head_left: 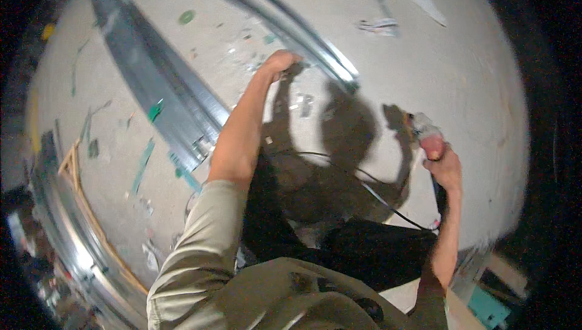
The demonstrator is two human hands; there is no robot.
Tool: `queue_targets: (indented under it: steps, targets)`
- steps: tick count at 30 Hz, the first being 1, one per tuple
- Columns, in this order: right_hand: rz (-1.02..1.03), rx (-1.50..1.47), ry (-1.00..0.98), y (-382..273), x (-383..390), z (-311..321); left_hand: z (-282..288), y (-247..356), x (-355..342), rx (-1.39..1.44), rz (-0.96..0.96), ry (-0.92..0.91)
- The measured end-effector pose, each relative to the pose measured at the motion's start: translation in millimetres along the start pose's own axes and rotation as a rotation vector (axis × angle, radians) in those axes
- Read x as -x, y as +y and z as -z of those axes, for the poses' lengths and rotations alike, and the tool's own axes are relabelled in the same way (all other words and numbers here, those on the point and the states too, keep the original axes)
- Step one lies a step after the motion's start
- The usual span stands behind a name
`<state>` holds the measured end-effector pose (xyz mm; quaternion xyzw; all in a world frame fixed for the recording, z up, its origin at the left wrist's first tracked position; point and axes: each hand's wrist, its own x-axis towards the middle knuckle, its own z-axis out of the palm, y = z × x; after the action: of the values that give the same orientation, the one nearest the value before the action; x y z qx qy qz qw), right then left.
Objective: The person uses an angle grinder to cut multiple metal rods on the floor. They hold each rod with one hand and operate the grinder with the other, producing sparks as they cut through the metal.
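Observation:
My left hand [280, 64] reaches forward, its fingers closed at the near edge of a long shiny metal channel [309, 42]. The fingertips are partly hidden. Out to the right, my right hand [445, 169] is wrapped round a corded power tool that looks like an angle grinder [431, 142], with a red and grey body. The tool's head points away from me, apart from the channel's cut end; its disc is not clear. A dark cord [394, 209] runs from near the tool across the floor between my legs and the channel.
Wide grey metal profiles [151, 63] lie on the floor [479, 75] left of my arm. More metal profiles [79, 251] and a thin wooden strip [91, 227] lie at the lower left. Green scraps [143, 163] and small metal offcuts [305, 104] are scattered about. A teal object [488, 309] sits at the lower right.

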<state>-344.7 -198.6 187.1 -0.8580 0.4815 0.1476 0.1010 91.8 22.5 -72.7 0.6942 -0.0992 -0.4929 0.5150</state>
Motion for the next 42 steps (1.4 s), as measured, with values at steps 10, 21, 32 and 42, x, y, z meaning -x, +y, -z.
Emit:
queue_targets:
  steps: [10,21,32,42]
  targets:
    - [0.078,-0.134,-0.075,14,-8,-14,163,-166,158,-0.793,0.329,0.831]
    - [0.159,-0.073,-0.053,-35,-1,2,150,-191,188,-0.469,0.460,1.006]
    - [0.162,0.005,-0.015,-48,9,3,184,-59,174,0.642,-0.104,0.582]
    - [0.157,-0.065,0.009,-56,23,12,34,74,186,1.038,-0.426,0.073]
